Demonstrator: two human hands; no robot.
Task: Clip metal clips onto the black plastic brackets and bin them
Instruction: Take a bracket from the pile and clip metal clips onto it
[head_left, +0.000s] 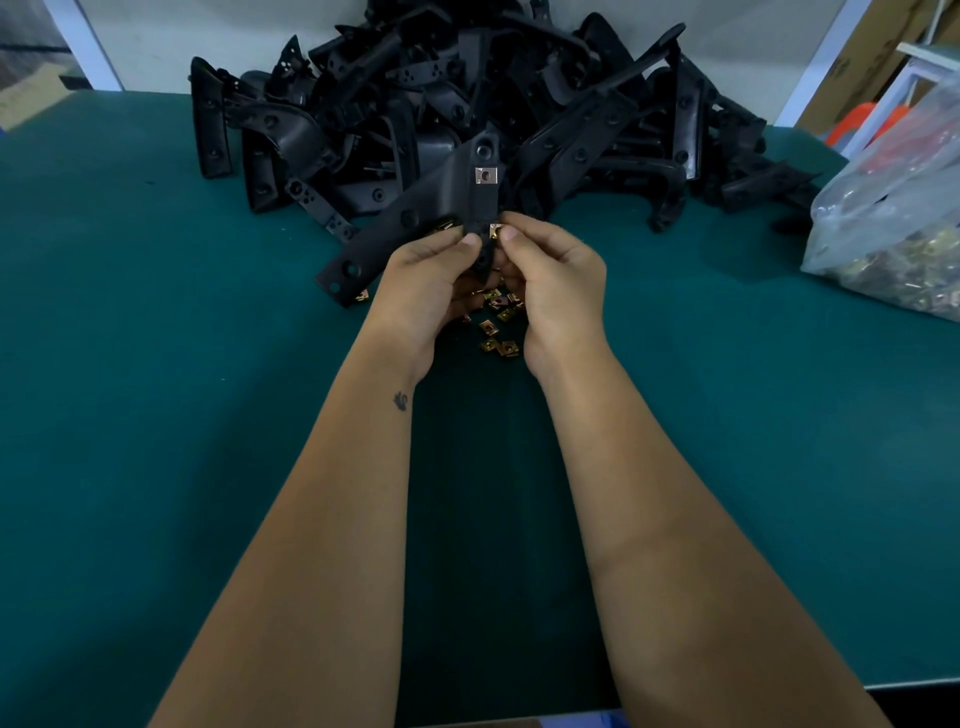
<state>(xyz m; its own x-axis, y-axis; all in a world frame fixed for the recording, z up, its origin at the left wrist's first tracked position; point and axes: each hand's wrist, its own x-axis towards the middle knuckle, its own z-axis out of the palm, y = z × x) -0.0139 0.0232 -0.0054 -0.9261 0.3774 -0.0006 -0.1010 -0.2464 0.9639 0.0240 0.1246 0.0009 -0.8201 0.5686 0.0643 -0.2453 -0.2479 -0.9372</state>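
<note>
Fitting a metal clip onto a black plastic bracket, both my hands at work.

My left hand (434, 275) grips the bracket (410, 218), raised above the green table (156, 364); my right hand (550, 275) pinches a metal clip (496, 230) against its edge. Another clip (487, 175) already sits higher on it. Loose clips (496, 325) lie under my hands, the bracket pile (467, 104) behind, a clip bag (893, 218) at right.

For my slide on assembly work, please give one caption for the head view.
Both hands press a metal clip onto a black bracket above the green table.
</note>
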